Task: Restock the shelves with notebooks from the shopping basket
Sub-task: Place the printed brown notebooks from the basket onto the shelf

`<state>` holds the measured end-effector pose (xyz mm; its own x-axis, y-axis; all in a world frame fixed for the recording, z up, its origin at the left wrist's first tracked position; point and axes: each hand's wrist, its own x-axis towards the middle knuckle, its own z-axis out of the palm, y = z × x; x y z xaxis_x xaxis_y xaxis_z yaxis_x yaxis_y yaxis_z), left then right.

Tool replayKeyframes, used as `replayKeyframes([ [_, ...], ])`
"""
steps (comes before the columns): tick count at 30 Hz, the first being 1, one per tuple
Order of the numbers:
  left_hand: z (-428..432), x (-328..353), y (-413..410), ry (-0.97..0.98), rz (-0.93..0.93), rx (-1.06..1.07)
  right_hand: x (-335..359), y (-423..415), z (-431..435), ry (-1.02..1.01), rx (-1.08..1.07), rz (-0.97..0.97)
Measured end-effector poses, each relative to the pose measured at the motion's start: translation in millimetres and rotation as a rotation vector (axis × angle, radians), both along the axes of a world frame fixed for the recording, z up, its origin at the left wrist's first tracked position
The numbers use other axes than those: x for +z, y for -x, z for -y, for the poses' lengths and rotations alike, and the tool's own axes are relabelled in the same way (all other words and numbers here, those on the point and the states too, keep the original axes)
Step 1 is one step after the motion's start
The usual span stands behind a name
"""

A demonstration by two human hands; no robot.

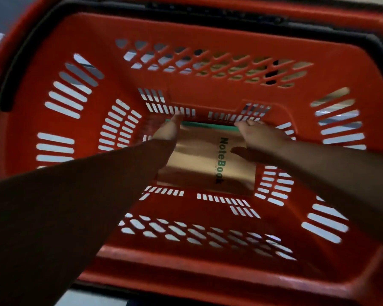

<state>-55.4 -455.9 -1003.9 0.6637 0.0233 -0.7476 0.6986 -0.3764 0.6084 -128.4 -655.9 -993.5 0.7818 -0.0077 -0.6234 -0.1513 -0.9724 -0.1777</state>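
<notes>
Head view: notebook (199, 166) at centre frame, in red basket (208, 93).
Its far edge is pinched by the right hand (260, 138) (thumb on cover); grip of the left hand (167, 130) cannot be told.

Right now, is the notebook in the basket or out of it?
In. The notebook lies at the bottom of the basket, its walls rising all around; the left hand and right hand are at its far edge.
</notes>
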Motion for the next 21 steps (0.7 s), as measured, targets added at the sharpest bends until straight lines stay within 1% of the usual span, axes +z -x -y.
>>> replayKeyframes([
  [1,-0.2,-6.2,-3.7,-0.009,0.025,-0.01,-9.0,-3.2,-0.2,0.008,-0.005,-0.01],
  [3,-1.8,-17.3,-10.5,0.033,0.053,-0.041,-23.7,-8.3,-0.2,0.021,-0.002,-0.052],
  [6,-7.6,-30.3,-20.2,0.066,0.03,-0.075,-37.2,-13.4,1.8,0.046,0.009,-0.067],
  [10,-13.6,-36.8,-27.0,0.033,0.018,-0.097,-40.6,-8.1,1.3,0.062,0.003,0.029],
  [12,-15.9,-36.9,-27.7,0.025,-0.007,-0.069,-39.0,-5.1,0.1,0.074,0.028,0.062],
  [14,-17.0,-33.4,-25.8,0.043,-0.022,-0.072,-35.1,-6.8,0.3,0.082,0.024,0.029],
  [17,-18.2,-29.4,-25.7,0.058,-0.028,-0.085,-28.4,-14.4,-0.5,0.063,-0.053,-0.013],
  [21,-22.1,-26.5,-20.9,0.074,-0.043,-0.051,-25.1,-8.6,-4.2,0.087,-0.048,0.044],
])
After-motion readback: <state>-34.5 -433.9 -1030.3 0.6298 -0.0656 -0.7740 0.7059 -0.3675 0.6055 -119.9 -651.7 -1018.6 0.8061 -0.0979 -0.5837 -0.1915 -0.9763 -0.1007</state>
